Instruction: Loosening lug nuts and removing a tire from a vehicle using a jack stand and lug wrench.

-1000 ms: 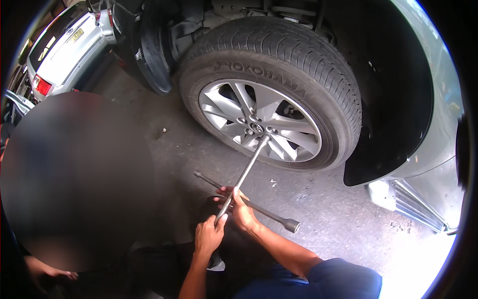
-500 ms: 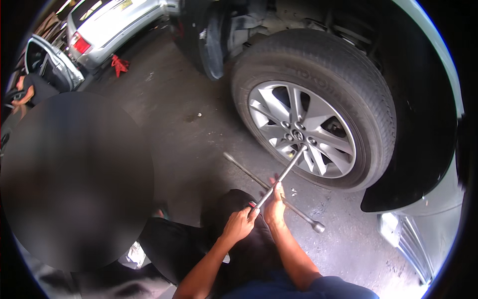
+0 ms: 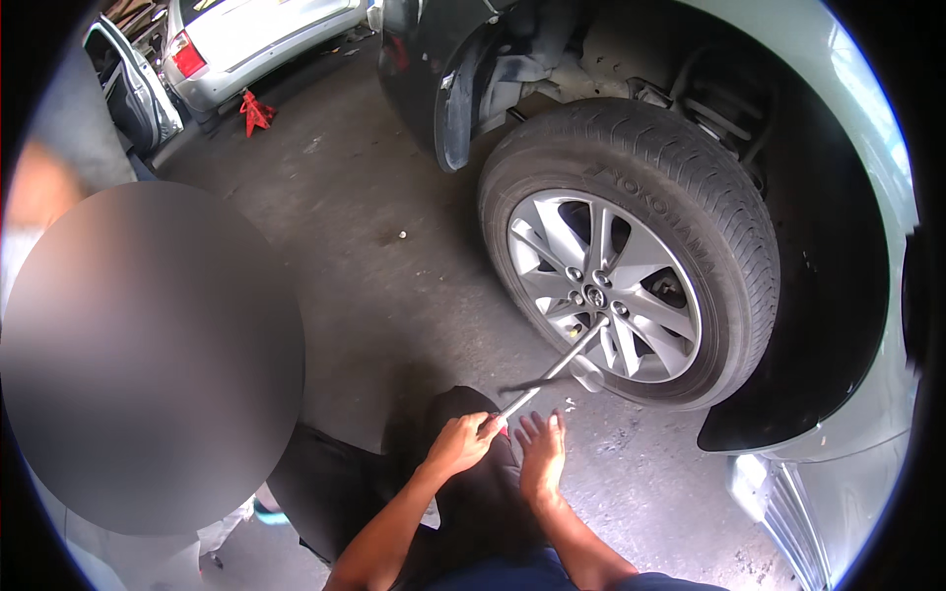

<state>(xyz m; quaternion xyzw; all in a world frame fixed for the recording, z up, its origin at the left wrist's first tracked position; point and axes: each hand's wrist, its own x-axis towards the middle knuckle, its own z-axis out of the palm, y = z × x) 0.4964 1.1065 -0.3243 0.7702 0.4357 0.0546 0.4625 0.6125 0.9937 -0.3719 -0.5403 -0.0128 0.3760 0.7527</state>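
My left hand (image 3: 461, 445) is closed round the near end of a metal four-way lug wrench (image 3: 582, 345). The wrench's far socket sits on a lug nut near the hub of a silver alloy wheel (image 3: 645, 264) with a black tire (image 3: 631, 133). Its cross arms are smeared by motion. Just right of the near end, my right hand (image 3: 542, 453) is off the wrench, fingers spread and holding nothing. Other lug nuts show around the wheel's centre cap.
The raised wheel arch and pale fender (image 3: 867, 394) curve round the tire on the right. A red jack stand (image 3: 257, 114) is on the dark floor near a silver car (image 3: 256, 49) at the far left. A blurred person (image 3: 74, 138) is close on my left.
The right hand has come off the wrench shaft and opened. The cross arms have turned and are now blurred, while the left hand keeps its hold. The view has shifted slightly.
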